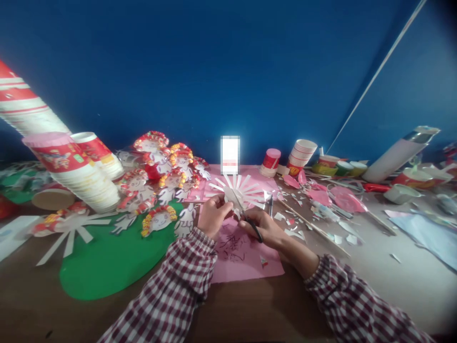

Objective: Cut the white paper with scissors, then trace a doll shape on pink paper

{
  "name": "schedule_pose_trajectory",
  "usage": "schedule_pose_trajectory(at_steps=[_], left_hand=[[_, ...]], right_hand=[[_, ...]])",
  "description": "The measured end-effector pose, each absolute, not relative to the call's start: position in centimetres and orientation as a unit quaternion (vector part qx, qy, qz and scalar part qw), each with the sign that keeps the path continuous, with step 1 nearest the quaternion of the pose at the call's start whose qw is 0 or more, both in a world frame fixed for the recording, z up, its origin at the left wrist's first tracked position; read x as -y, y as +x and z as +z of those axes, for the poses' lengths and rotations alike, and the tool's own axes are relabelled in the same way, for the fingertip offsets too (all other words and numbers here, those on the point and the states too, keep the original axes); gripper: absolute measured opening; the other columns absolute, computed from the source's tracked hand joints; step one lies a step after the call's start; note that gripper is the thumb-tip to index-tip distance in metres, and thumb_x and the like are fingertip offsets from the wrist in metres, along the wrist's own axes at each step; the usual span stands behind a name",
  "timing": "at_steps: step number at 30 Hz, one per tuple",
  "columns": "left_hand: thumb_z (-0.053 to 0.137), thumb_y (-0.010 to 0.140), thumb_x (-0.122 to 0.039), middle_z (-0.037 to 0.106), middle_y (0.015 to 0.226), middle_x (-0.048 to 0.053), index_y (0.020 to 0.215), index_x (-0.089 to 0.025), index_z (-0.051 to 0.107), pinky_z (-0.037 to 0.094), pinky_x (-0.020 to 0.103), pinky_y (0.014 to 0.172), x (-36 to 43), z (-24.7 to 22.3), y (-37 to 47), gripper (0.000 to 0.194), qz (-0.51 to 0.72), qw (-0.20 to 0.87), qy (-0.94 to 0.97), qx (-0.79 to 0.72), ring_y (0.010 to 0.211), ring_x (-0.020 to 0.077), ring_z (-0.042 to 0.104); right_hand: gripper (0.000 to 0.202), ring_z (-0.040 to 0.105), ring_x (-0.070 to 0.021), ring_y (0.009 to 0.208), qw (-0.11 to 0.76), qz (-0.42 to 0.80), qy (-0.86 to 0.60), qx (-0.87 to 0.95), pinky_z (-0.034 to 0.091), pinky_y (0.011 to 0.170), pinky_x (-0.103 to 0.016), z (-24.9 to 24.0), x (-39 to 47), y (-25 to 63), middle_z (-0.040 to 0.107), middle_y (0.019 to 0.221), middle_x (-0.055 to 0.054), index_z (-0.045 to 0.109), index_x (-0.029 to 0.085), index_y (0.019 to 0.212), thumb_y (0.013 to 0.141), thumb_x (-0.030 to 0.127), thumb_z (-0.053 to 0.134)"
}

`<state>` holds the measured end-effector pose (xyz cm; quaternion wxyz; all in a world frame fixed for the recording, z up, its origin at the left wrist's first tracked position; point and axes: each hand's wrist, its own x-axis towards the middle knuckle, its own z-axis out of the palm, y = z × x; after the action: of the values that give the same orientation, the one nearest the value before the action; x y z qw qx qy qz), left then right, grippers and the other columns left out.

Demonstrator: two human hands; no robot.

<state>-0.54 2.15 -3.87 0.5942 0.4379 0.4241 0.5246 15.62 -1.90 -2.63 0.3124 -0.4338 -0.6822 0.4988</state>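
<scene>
At the far left, leaning stacks of paper cups [82,176] stood on the brown table [250,314], and beside them a white strip-cut piece [69,233] with a red and yellow trim lay partly over a green sheet [107,274]. Next came a cluster of paper figures [166,166] with curly red and yellow borders, some resting on the green. In the middle, in front of a blue wall [228,62], my left hand [214,216] pinched the near edge of a fringed white paper [252,188], its strips fanned out like rays above a pink sheet [264,267] with dark scribbles. My right hand [264,228] was curled around black-handled scissors [255,231], their blades pointing toward the paper's centre. Just right of it lay a pen [270,206], then white scraps [296,233], a thin stick [314,226] and crumpled pink pieces [344,197]. Farther right, a pale bottle [394,155] leaned behind a light blue sheet [428,233].
</scene>
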Motion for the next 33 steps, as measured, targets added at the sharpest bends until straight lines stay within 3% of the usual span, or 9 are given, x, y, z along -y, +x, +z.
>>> schedule_pose_trajectory(at_steps=[13, 23, 33], left_hand=[[0.072, 0.061, -0.021, 0.067, 0.076, 0.002, 0.084, -0.017, 0.062, 0.052, 0.029, 0.063, -1.1, -2.7, 0.0, 0.026, 0.505, 0.678, 0.366, -0.388, 0.068, 0.0149, 0.062], [0.070, 0.063, -0.023, 0.065, 0.070, 0.004, 0.081, -0.013, 0.064, 0.051, 0.028, 0.056, -0.8, -2.4, 0.2, 0.021, 0.505, 0.683, 0.347, -0.398, 0.060, 0.0151, 0.060], [0.069, 0.063, -0.024, 0.060, 0.058, 0.002, 0.067, -0.013, 0.061, 0.049, 0.029, 0.055, -0.3, -1.8, 0.3, 0.014, 0.501, 0.686, 0.351, -0.393, 0.050, 0.0132, 0.055]], right_hand=[[0.041, 0.042, -0.0081, 0.047, 0.329, 0.534, -0.417, 0.658, 0.031, 0.044, -0.019, -2.6, 2.0, 15.6, 0.045, 0.052, 0.004, 0.051, 0.015, 0.068, 0.078, 0.054, 0.056], [0.042, 0.046, -0.0086, 0.047, 0.333, 0.552, -0.409, 0.646, 0.034, 0.044, -0.020, -2.6, 2.1, 15.7, 0.049, 0.053, 0.003, 0.058, 0.012, 0.080, 0.080, 0.054, 0.055], [0.043, 0.052, -0.0095, 0.045, 0.344, 0.593, -0.381, 0.620, 0.041, 0.042, -0.019, -2.8, 2.2, 15.6, 0.052, 0.059, 0.002, 0.056, 0.014, 0.088, 0.079, 0.056, 0.055]])
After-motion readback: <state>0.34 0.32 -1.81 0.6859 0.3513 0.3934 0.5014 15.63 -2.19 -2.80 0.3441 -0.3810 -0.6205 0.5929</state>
